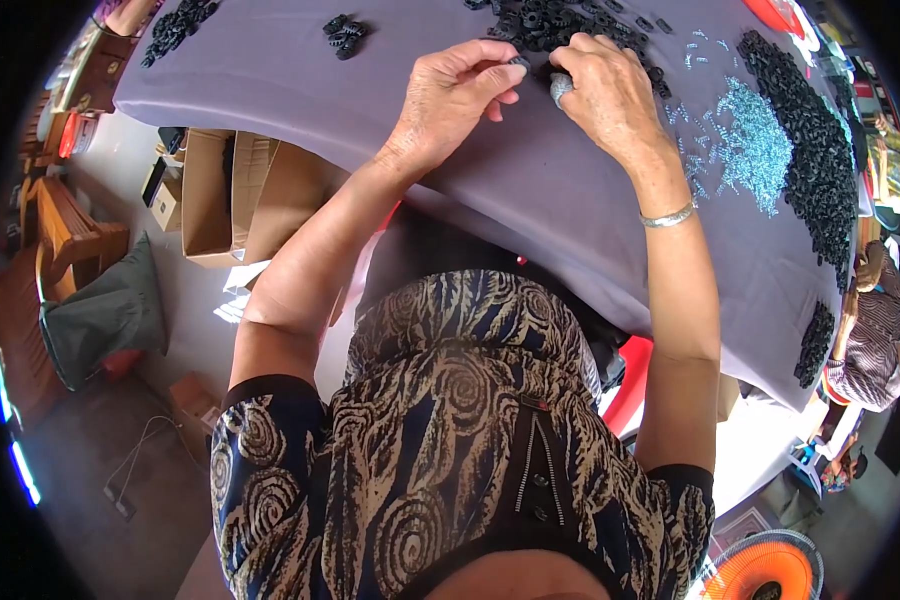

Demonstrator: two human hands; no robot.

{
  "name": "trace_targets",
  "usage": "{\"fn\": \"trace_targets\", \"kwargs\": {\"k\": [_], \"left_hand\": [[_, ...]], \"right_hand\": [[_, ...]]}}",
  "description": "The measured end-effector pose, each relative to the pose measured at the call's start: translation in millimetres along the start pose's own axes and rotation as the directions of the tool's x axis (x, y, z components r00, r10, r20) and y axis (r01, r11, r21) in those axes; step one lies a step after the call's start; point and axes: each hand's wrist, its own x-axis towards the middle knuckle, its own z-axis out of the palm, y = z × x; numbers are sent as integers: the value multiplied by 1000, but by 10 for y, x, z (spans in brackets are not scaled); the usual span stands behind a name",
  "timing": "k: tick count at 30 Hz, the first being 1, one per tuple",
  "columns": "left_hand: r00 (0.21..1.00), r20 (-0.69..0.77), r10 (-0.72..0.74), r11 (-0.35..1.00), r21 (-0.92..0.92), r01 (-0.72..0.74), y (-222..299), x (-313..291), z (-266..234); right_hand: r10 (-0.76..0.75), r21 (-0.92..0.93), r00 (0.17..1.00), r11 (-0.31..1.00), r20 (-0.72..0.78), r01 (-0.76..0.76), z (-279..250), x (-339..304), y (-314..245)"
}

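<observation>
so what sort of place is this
Perhaps an informal workroom: a cloth-covered table bears heaps of small black parts and bluish pieces, with a cardboard box and an orange fan nearby.

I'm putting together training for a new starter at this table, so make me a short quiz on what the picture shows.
1. Which arm wears the silver bracelet, left or right?
2. True or false: the heap of pale-blue pieces lies to the right of the right hand.
3. Fill in the colour: small ____ parts are heaped just beyond the hands.

Key:
1. Right.
2. True.
3. Black.
</observation>
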Motion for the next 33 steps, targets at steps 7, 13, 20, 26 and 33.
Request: {"fn": "trace_targets", "kwargs": {"k": [7, 13, 20, 26, 33], "left_hand": [[998, 62, 20, 1000, 1, -20, -8, -54, 49], [990, 136, -44, 984, -163, 66, -35, -75, 99], [986, 153, -60, 973, -213, 93, -66, -100, 165], [993, 114, -42, 971, -231, 68, -79, -119, 183], [996, 92, -17, 980, -194, 35, -76, -122, 196]], "right_hand": [[143, 269, 990, 954, -12, -135, 26, -25, 55], [313, 869, 940, 418, 133, -263, -49, -94, 151], [220, 953, 928, -22, 300, -303, -39, -93, 130], [292, 957, 921, 53, 257, -284, -22, -128, 75], [252, 953, 943, 149, 220, -262, -23, -109, 83]]}}
